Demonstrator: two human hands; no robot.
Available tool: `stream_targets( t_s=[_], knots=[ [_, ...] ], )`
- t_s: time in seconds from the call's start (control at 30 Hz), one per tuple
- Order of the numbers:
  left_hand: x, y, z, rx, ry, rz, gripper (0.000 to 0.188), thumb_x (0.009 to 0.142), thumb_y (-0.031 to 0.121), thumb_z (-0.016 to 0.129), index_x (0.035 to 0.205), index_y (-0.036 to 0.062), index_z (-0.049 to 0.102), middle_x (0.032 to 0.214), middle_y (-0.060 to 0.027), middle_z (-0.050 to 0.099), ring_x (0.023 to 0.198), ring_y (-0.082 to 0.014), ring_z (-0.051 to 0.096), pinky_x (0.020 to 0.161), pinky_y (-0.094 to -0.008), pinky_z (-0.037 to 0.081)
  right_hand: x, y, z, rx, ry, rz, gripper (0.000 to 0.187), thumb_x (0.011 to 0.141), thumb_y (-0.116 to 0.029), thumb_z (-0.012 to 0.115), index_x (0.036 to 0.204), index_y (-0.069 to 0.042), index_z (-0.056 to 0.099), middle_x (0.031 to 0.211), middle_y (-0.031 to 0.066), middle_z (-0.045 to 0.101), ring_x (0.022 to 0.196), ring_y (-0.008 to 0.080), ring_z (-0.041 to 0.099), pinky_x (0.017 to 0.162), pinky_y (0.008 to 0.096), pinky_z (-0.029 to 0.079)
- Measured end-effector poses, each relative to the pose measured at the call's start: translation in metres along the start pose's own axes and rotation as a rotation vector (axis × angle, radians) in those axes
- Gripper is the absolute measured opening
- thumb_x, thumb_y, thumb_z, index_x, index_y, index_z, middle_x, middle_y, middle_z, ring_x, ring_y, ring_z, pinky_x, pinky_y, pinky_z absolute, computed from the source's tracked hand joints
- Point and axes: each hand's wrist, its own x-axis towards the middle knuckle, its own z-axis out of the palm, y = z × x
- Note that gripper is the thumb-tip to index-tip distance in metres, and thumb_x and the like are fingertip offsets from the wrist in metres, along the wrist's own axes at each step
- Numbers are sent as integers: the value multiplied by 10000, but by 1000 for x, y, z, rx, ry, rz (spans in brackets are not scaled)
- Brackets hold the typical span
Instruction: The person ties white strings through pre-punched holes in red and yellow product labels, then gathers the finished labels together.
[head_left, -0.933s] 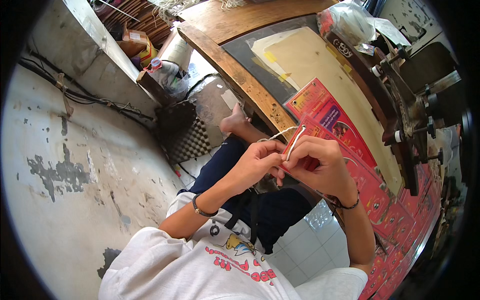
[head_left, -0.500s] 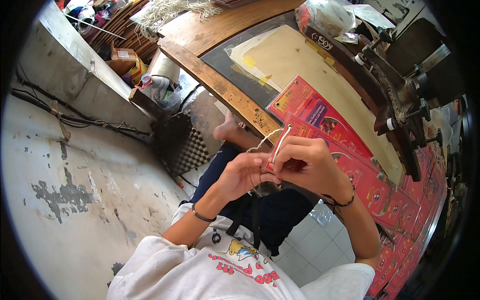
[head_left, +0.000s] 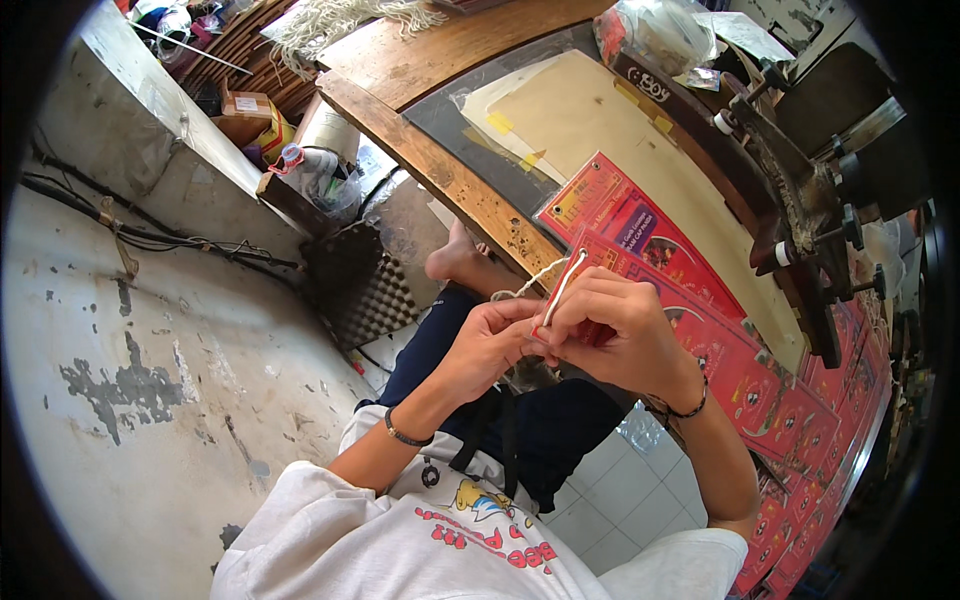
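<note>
Above my lap I hold a red printed card (head_left: 610,256) with a glossy surface, its near corner between my hands. A white cord (head_left: 565,287) comes through a hole near the card's far corner and runs straight along its short edge to my fingertips. My right hand (head_left: 630,325) is closed, its fingers pinching the cord at the near corner. My left hand (head_left: 488,345) is closed at the same corner, thumb and fingers together against the edge. A twisted stretch of cord trails beside the left hand. The fingertips partly hide one another.
Another red card (head_left: 650,230) lies on cream sheets (head_left: 570,110) on the wooden table (head_left: 440,165). Several more red cards (head_left: 790,520) overlap at right. A dark clamp-like frame (head_left: 790,190) stands at far right. A peeling wall (head_left: 150,370) rises at left.
My left hand has moved slightly up and right, its thumb and fingers now closed together at the corner. The right fingers have shifted a little along the cord; the card stays in place.
</note>
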Motion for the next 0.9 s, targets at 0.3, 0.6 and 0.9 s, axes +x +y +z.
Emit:
stream_targets(
  t_s=[0.3,0.6,0.9],
  knots=[
    [0,-4,-1,-59,37,58,304,991,120,574,1232,-64,596,1090,-142,682,916,-207,703,822,-359,589,-3,-3,0,-7,57,69,173,749,11,763,865,-45,648,882,77,650,752,235,672,654,319,548],
    [-1,-3,-10,-42,-17,8,291,1004,134,560,1213,-66,600,1073,-144,679,887,-208,707,827,-351,588,-3,-1,4,-117,107,-25,201,730,12,775,876,-49,649,871,87,636,793,264,672,677,337,550],
    [3,-1,-7,7,47,-59,215,1008,129,546,1115,-50,599,1018,-122,672,811,-186,694,778,-314,582,-2,-1,4,-212,93,-20,182,743,-8,761,861,-73,638,864,65,640,757,262,639,703,358,531]
  ],
)
